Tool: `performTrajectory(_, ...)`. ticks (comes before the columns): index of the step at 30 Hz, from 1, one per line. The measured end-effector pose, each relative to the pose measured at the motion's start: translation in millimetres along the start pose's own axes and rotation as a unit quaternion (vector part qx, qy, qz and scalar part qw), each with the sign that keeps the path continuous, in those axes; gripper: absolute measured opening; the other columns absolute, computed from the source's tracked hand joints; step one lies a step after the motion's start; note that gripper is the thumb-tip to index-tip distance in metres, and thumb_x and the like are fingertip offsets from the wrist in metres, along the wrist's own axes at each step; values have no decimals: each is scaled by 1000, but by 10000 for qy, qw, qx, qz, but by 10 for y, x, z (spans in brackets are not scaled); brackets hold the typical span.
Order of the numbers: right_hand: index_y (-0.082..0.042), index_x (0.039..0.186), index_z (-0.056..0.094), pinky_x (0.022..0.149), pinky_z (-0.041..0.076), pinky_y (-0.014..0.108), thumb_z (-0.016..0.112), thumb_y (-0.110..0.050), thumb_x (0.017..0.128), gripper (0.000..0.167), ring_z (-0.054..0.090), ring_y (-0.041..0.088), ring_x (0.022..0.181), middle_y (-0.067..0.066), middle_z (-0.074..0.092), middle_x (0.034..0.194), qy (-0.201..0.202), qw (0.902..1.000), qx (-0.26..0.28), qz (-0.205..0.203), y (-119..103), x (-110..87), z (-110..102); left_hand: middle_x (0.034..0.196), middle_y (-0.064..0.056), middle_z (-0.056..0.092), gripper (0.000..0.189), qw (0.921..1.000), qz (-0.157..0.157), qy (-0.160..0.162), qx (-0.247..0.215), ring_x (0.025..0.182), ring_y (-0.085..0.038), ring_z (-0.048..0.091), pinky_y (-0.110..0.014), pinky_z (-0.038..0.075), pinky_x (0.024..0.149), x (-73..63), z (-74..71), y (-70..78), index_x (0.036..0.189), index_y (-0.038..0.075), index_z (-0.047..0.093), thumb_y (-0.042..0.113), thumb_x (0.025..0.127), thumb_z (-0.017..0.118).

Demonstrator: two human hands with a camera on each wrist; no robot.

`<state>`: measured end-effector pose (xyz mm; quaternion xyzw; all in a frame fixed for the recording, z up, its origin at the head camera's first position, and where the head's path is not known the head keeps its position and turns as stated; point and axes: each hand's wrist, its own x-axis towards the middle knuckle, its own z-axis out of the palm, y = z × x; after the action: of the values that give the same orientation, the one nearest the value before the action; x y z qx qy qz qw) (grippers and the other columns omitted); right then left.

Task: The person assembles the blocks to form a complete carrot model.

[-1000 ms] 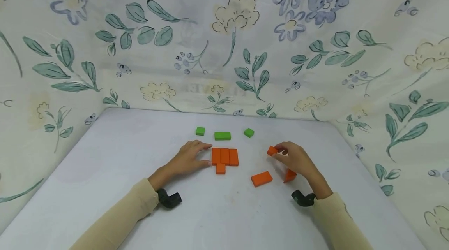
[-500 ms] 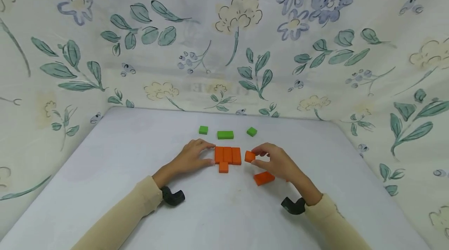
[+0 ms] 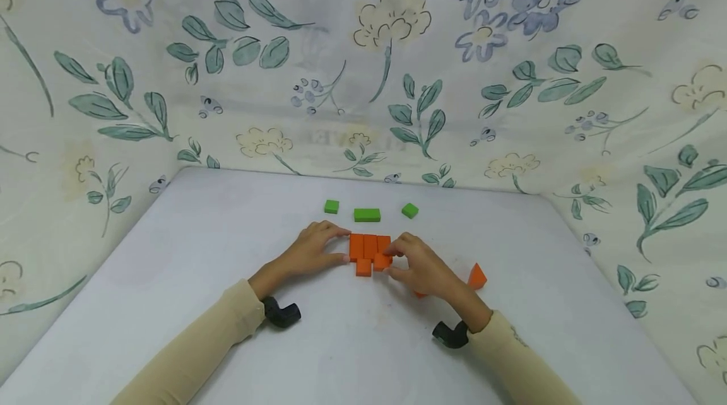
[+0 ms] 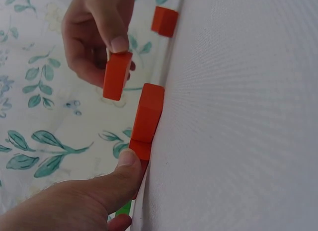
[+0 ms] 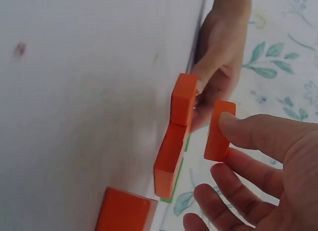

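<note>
A row of flat orange blocks (image 3: 370, 246) lies side by side on the white table, with a small square orange block (image 3: 363, 267) against its near edge. At the row's left end is my left hand (image 3: 309, 248), its thumb and index fingertips touching the end block's side. My right hand (image 3: 423, 265) pinches another small orange block (image 5: 220, 130) between thumb and fingers. Both wrist views show this held block raised off the table, beside the row. In the head view it overlaps the row's near right corner.
Behind the row lie a long green block (image 3: 366, 215) and two small green blocks, one at left (image 3: 332, 206) and one at right (image 3: 409, 210). An orange triangular block (image 3: 477, 276) stands to the right. My right hand mostly hides another orange block (image 3: 420, 295).
My right hand has carried the small orange block leftward from the right side to the row's near right corner. The triangular block has come back into sight. My left hand stays by the row.
</note>
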<state>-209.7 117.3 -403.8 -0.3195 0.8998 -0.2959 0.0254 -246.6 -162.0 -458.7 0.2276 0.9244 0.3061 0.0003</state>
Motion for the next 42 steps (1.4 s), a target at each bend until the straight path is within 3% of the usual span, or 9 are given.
performTrajectory(13,-5,112,68,87,53,34,77,-13,87,27,58,22,98,6,61,101,-56,9989,-451,-129,67,35,103,131,-2,58,57,10000,-12,-8,71,125,-25,47,-48,39,102,4,4,-17,139,23,58,43,88,75)
performTrajectory(19,-7,110,69,87,52,34,78,-14,87,26,56,20,97,4,60,99,-45,9971,-726,-223,88,46,140,130,-2,58,57,10000,-6,-7,64,125,-26,47,-49,39,102,-7,-6,6,138,23,58,41,88,75)
performTrajectory(35,-11,108,69,83,50,30,81,-18,84,28,52,15,93,0,57,97,313,9900,-1277,-507,119,50,195,133,-3,57,62,9999,-76,-21,68,125,-25,47,-49,38,102,-2,-21,41,142,23,56,43,86,76)
performTrajectory(38,-11,108,68,83,50,31,82,-21,84,30,51,15,94,1,55,100,247,9918,-1192,-388,113,43,187,133,-4,57,65,9999,-94,-54,77,125,-26,47,-49,38,102,-4,-18,59,143,21,55,44,86,76)
performTrajectory(42,-10,115,66,87,53,33,80,-27,86,36,52,18,99,6,56,109,206,9960,-839,209,115,51,161,131,-4,57,64,9999,-76,-50,141,125,-26,47,-49,38,101,-7,-12,83,142,21,56,43,86,77)
